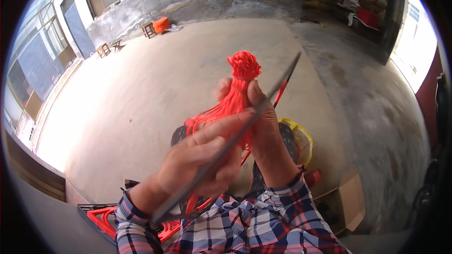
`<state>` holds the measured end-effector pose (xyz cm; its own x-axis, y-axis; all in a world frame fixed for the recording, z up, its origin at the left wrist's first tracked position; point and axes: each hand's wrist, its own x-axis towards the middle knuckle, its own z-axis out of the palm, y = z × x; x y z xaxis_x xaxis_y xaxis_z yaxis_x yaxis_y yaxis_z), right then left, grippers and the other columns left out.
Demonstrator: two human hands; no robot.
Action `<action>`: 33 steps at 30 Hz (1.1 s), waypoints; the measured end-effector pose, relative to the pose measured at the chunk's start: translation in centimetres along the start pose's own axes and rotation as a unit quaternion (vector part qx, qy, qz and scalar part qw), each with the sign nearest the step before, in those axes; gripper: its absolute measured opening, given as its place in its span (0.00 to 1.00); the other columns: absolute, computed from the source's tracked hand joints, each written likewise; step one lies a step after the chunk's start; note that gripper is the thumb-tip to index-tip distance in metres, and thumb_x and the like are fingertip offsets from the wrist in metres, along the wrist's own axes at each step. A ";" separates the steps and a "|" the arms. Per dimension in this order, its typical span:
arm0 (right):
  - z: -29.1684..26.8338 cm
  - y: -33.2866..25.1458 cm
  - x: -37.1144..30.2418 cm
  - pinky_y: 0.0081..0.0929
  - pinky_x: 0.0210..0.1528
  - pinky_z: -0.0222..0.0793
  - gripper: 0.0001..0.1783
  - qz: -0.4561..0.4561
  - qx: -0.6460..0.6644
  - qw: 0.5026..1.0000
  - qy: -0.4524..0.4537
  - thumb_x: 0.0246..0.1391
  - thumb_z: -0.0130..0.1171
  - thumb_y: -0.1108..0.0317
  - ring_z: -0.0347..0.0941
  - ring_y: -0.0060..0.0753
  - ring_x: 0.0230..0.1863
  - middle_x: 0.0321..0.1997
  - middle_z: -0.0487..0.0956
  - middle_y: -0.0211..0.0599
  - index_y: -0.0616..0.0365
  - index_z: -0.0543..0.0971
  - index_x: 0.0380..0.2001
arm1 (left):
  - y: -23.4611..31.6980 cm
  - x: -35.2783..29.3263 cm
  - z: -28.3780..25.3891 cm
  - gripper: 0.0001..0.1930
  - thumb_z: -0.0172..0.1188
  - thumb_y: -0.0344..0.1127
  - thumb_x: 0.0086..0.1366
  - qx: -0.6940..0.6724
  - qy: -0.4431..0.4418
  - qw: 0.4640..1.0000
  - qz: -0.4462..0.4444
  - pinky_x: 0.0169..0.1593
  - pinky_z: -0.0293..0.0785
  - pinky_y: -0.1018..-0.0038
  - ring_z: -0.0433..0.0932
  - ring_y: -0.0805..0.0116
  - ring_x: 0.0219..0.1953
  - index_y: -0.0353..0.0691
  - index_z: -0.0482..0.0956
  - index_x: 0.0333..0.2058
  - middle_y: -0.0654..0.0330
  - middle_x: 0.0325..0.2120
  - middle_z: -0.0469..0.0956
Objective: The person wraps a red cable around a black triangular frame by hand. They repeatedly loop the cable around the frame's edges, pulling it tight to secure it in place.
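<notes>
Clamping the likely light, limp red cord bundle (240,87) at its neck, the surest-looking hold, is the right hand (265,118); left hand (195,157), grip unclear

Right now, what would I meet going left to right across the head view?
Blue-grey door → small wooden stool → another wooden stool → orange object → bundle of red cords → yellow-rimmed container → open cardboard box. Both hands overlap the bundle, so they are left out.

No readable text, no legible labels or brands, no numbers or signs to be made out anywhere in view
</notes>
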<state>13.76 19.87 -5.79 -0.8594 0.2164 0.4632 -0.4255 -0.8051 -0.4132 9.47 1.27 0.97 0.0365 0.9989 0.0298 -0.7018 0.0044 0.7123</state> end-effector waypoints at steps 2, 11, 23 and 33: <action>2.9 -0.5 -0.1 0.35 0.55 0.72 0.20 0.003 0.004 0.996 -0.093 0.61 0.60 0.57 0.75 0.39 0.50 0.52 0.75 0.54 0.61 0.76 0.48 | -1.2 0.6 1.1 0.34 0.49 0.51 0.73 -0.087 -0.058 0.994 -0.020 0.19 0.64 0.79 0.67 0.72 0.15 0.39 0.54 0.69 0.54 0.28 0.74; 2.5 -1.2 -0.9 0.30 0.58 0.65 0.28 -0.011 -0.175 0.981 -0.080 0.59 0.62 0.50 0.72 0.31 0.54 0.52 0.77 0.44 0.65 0.77 0.50 | -2.7 -0.5 0.4 0.30 0.39 0.56 0.73 -0.106 0.127 0.984 0.059 0.17 0.61 0.77 0.65 0.72 0.16 0.38 0.61 0.63 0.58 0.26 0.67; -2.2 -2.0 -8.4 0.21 0.40 0.67 0.21 -0.077 -0.299 0.951 0.028 0.53 0.69 0.62 0.74 0.20 0.36 0.34 0.79 0.30 0.58 0.77 0.47 | 0.5 -0.2 -4.8 0.32 0.38 0.53 0.75 0.219 0.128 0.909 0.331 0.31 0.67 0.80 0.70 0.77 0.34 0.39 0.51 0.70 0.52 0.53 0.66; -4.8 0.8 -12.6 0.26 0.45 0.71 0.39 -0.026 -0.490 0.855 0.167 0.47 0.75 0.59 0.73 0.24 0.39 0.43 0.79 0.33 0.56 0.69 0.60 | -10.5 6.5 -14.0 0.30 0.41 0.47 0.75 0.257 0.227 0.921 0.184 0.64 0.64 0.65 0.65 0.60 0.64 0.29 0.57 0.66 0.50 0.63 0.65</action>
<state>22.86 19.11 -15.69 -0.7960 0.5148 0.3183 -0.3577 0.0240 -0.9335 7.17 8.37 -16.14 -0.5206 0.8450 0.1220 -0.1733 -0.2446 0.9540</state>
